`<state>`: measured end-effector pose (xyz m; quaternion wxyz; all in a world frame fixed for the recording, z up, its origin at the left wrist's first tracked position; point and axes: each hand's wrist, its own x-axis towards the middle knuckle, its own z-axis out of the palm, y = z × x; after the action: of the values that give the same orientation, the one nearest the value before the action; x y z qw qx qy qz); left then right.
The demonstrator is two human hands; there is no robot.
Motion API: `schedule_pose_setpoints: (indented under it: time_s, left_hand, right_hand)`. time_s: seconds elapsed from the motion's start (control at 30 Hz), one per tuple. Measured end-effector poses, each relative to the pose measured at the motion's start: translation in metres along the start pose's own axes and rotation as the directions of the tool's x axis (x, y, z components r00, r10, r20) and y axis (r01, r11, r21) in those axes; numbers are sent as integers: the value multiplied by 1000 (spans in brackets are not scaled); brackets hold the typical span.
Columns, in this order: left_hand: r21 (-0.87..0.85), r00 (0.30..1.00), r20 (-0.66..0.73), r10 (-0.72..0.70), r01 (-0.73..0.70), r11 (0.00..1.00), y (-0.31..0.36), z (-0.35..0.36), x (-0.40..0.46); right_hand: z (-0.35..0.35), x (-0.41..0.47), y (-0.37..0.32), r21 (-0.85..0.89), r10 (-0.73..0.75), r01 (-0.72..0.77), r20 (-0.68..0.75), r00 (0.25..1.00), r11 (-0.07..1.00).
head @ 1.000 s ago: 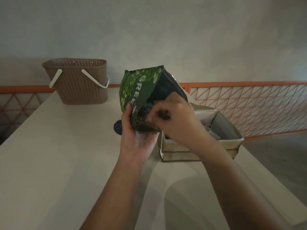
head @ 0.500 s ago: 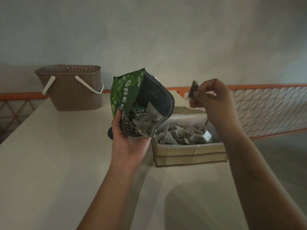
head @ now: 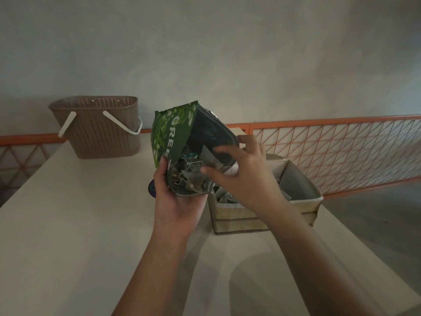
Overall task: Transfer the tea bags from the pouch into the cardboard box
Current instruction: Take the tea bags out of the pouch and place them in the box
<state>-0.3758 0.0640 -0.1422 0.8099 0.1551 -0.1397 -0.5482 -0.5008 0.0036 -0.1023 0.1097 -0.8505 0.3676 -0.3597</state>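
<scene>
Left hand (head: 180,201) grips the "GREE…" pouch (head: 180,137); right hand (head: 241,176), fingers spread, reaches its mouth.

A pale table (head: 75,224) is carrying everything here, its top running back toward an orange railing. A brown perforated basket (head: 100,131) with white handles is standing on the far left corner. A cardboard box (head: 303,197) is sitting near the right edge, open at the top, with tea bags (head: 224,197) lying inside it (partly hidden by an arm). A small dark round thing (head: 152,189) is lying on the table just left of the box, mostly covered from view.
</scene>
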Motion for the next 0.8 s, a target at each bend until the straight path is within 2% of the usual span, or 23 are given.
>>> schedule_pose_setpoints:
  time_s: [0.07,0.17,0.27,0.43,0.5,0.63,0.8]
  left_hand:
    - [-4,1000,-5,-1,1,1000,1,0,0]
    - [-30,1000,-7,-11,11,999,2,-2,0]
    - [-34,1000,13,-19,19,999,3,0,0]
    - [-45,999,25,-28,29,999,2,-1,-1]
    - [-46,999,28,-28,29,999,2,-1,-1]
    - [-40,999,32,-29,30,999,2,-1,0]
    - [-29,999,23,-30,31,999,0,-1,-1]
  right_hand:
    - [4,2,-3,10,40,-40,24,999,999]
    - [-2,6,-7,273,51,-8,-151,987,962]
    - [-14,11,-11,434,98,45,-303,948,900]
    - [-23,10,-13,447,122,75,-397,910,891]
    - [-27,7,-13,519,109,145,-427,897,842]
    - [-30,1,-12,697,95,259,-425,900,669]
    - [-30,-10,-10,754,63,197,-300,952,626]
